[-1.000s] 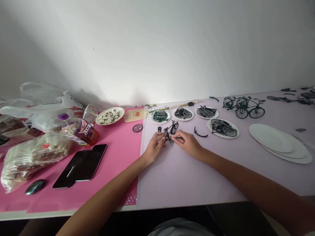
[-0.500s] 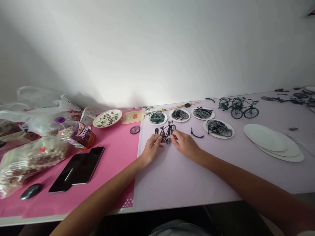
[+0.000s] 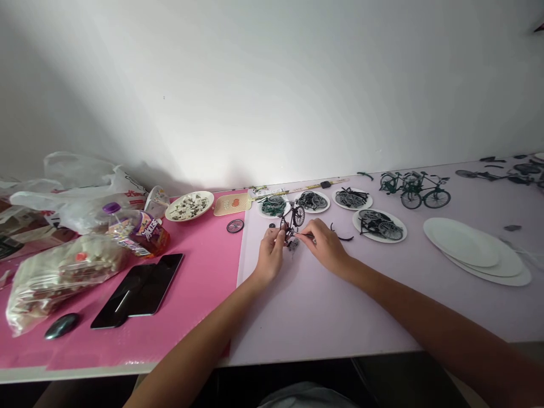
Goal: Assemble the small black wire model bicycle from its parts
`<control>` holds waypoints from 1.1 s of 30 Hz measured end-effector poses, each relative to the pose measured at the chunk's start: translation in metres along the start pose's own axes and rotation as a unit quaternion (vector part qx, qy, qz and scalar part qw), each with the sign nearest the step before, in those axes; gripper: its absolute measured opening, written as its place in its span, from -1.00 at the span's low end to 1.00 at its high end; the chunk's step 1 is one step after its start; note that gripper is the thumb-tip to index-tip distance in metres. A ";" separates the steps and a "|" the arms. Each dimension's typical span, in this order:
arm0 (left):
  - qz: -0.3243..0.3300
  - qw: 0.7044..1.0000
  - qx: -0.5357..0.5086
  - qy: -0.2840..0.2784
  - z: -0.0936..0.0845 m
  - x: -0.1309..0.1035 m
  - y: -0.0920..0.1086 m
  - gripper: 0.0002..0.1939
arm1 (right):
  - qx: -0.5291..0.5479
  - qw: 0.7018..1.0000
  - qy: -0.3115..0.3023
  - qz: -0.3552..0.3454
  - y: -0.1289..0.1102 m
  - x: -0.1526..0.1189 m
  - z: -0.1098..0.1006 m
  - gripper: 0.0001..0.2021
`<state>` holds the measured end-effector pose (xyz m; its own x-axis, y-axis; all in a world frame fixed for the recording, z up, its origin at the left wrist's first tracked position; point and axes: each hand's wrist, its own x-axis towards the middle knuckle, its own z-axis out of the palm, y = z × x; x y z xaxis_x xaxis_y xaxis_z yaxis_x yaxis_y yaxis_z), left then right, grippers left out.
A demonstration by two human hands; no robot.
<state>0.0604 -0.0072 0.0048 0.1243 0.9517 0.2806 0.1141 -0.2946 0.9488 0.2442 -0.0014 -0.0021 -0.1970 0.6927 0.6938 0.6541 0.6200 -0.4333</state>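
Observation:
A small black model bicycle [image 3: 298, 215] is tilted up, its front wheel raised, in front of the white plates. My left hand [image 3: 269, 256] is closed on its rear part, thumb and fingers pinching the frame. From the right, my right hand [image 3: 329, 247] pinches a thin, small part [image 3: 301, 234] against the middle of the bicycle, near the crank; its exact kind cannot be made out. The fingers hide much of the rear wheel. A curved black mudguard piece [image 3: 342, 236] lies just beyond my right hand. A loose black wheel [image 3: 235, 226] rests on the pink mat to the left.
Plates of parts, such as the green-parts plate [image 3: 260, 212] and the wheel plate [image 3: 397, 238], stand behind my hands. Finished green bicycles [image 3: 425, 195] and stacked white plates [image 3: 463, 241] are at right. A bottle [image 3: 140, 231], phones [image 3: 148, 289] and a mouse [image 3: 62, 326] lie left.
The bicycle has been lifted and tilted, its front wheel higher. My right hand has shifted slightly right and now pinches a thin part at the frame. The view has turned slightly left.

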 end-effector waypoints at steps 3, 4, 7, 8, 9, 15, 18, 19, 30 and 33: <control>0.025 0.999 0.038 0.021 0.002 -0.007 -0.001 -0.54 | 0.037 0.999 -0.013 0.011 -0.003 0.000 0.000 -0.80; 0.034 0.998 0.048 0.025 0.002 -0.009 0.000 -0.54 | 0.052 0.998 -0.018 0.014 -0.004 0.000 0.000 -0.82; 0.064 0.996 0.063 0.025 0.001 -0.014 0.004 -0.56 | 0.092 0.995 -0.032 0.024 -0.009 -0.003 -0.001 -0.89; 0.071 0.995 0.064 0.024 0.000 -0.015 0.005 -0.57 | 0.102 0.994 -0.037 0.030 -0.010 -0.004 -0.002 -0.90; 0.077 0.995 0.065 0.024 -0.001 -0.016 0.007 -0.57 | 0.111 0.992 -0.041 0.036 -0.012 -0.005 -0.002 -0.89; 0.084 0.994 0.071 0.023 -0.002 -0.017 0.010 -0.55 | 0.139 0.988 -0.041 0.056 -0.013 -0.009 -0.001 -0.81; 0.084 0.994 0.067 0.019 0.000 -0.019 0.011 -0.53 | 0.146 0.988 -0.021 0.055 -0.013 -0.010 0.001 -0.82; 0.084 0.994 0.065 0.017 0.001 -0.020 0.011 -0.52 | 0.145 0.988 -0.016 0.058 -0.013 -0.010 0.001 -0.82; 0.083 0.994 0.070 0.016 -0.002 -0.019 0.008 -0.54 | 0.157 0.976 -0.067 0.136 -0.012 -0.010 -0.002 -0.76; 0.084 0.993 0.078 0.016 -0.003 -0.019 0.008 -0.55 | 0.166 0.970 -0.077 0.160 -0.011 -0.009 0.000 -0.81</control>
<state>0.0563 -0.0270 0.0074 0.1226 0.8891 0.4409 0.2456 -0.4576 0.8545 0.2389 -0.0144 -0.0040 -0.1457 0.9002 0.4103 0.4341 0.4309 -0.7911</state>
